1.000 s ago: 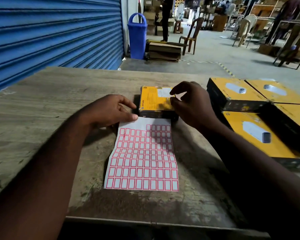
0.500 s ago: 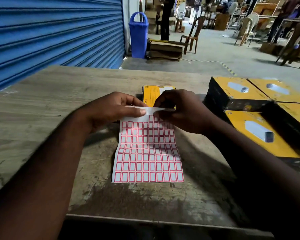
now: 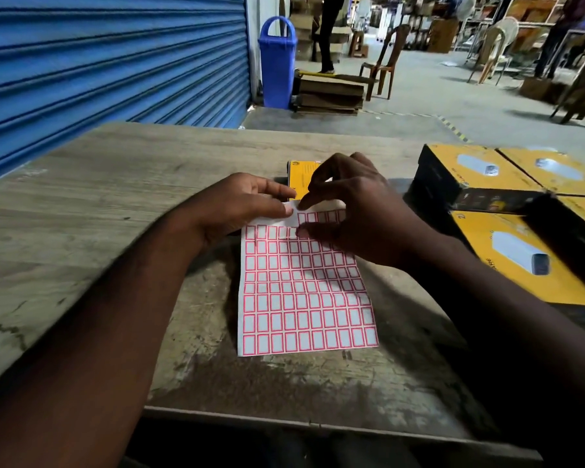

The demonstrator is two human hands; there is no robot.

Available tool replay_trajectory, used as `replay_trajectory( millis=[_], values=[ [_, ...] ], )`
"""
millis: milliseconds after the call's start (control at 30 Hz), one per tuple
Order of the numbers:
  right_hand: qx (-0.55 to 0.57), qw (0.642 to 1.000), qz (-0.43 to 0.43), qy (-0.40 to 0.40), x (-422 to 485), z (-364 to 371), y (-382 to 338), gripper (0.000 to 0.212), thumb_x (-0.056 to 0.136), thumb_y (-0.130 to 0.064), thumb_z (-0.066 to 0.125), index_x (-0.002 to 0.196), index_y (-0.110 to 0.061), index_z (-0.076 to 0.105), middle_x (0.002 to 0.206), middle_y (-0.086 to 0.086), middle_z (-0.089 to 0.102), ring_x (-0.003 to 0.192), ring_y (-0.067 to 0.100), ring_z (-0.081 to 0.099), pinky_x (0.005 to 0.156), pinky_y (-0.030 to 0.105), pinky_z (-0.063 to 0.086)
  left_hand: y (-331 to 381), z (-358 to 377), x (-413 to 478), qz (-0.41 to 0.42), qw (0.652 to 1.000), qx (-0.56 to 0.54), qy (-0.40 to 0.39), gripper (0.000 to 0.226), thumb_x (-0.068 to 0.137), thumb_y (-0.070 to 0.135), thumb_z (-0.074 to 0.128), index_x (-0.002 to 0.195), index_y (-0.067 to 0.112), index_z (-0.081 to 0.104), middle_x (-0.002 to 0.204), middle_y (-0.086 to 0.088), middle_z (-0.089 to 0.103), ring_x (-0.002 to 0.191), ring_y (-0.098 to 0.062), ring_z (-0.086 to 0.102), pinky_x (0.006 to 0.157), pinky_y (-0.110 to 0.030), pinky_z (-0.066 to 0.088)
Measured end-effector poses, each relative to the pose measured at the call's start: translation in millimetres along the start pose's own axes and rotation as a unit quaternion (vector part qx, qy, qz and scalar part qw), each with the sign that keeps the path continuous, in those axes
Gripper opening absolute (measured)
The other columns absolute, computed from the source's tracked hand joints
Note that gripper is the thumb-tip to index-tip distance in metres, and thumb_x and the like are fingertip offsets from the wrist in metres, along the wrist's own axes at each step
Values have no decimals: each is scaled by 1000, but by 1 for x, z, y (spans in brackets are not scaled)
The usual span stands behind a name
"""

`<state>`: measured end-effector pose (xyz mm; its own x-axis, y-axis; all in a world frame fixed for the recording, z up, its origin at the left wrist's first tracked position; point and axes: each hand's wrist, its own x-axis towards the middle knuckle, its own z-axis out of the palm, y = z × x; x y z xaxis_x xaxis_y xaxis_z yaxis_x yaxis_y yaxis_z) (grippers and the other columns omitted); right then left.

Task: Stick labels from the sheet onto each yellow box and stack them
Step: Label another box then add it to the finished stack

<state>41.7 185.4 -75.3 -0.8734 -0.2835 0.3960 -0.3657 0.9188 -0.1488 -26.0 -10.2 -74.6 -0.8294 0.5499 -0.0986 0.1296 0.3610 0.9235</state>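
Two hands pinched the sheet (image 3: 301,275) by its top edge: left hand (image 3: 237,207) at 9 o'clock, right hand (image 3: 355,214) at 3. Thin and limp, it lay at 6 o'clock from the box (image 3: 301,173); labels (image 3: 318,320) probably peel best from a corner.

Left hand (image 3: 237,207), right hand (image 3: 362,221): bare; forearms bare to frame edge.
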Motion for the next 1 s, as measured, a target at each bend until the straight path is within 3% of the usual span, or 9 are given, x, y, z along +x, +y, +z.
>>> replay_trajectory(
  millis=[100,300,467,600,700,900,1000],
  values=[
    [-11,1000,-5,2,0,-2,-2,37,80,-44,73,115,-33,69,123,-6,53,114,13,37,85,24,32,-1,-1,1,-14,1000,-11,0,27,92,16,66,119,21,65,91,-6,78,74,-14,73,60,-20,56],
    [-25,999,-22,2,0,0,-3,34,79,-42,74,112,-34,69,119,-6,56,110,13,39,82,25,33,-6,1,5,-26,999,-21,-15,26,92,20,66,118,23,64,100,-10,77,89,-26,72,86,-38,55],
    [-23,1000,-22,-2,0,1,-2,31,81,-43,73,111,-33,67,122,-7,54,107,7,33,82,24,32,-4,2,4,-37,999,-35,-12,20,94,14,61,111,23,67,90,-12,76,66,-16,70,57,-23,56],
    [-20,1000,-21,-10,1,4,0,32,84,-45,71,113,-33,66,124,-7,54,111,9,37,82,23,33,-3,2,4,-37,999,-32,-6,18,95,11,58,106,20,70,79,-11,75,57,-15,68,49,-20,52],
    [-14,999,-27,-10,2,4,0,33,85,-44,69,116,-31,67,125,-7,59,113,11,41,83,23,33,-4,2,5,-36,999,-18,-4,15,95,11,59,102,17,70,73,-7,75,57,-13,68,51,-20,53],
    [-18,999,-31,-11,3,3,4,37,86,-45,67,120,-31,67,129,-7,57,115,12,41,85,22,32,-7,1,7,-43,998,-48,0,20,95,7,55,104,15,71,87,-15,75,65,-17,70,58,-24,56],
    [-8,999,-31,-10,4,3,4,38,86,-48,66,119,-29,68,126,-7,59,113,11,42,84,23,33,-5,-4,5,-52,995,-69,-49,22,93,12,61,113,11,70,94,-18,75,72,-20,71,62,-24,57]
  ],
)
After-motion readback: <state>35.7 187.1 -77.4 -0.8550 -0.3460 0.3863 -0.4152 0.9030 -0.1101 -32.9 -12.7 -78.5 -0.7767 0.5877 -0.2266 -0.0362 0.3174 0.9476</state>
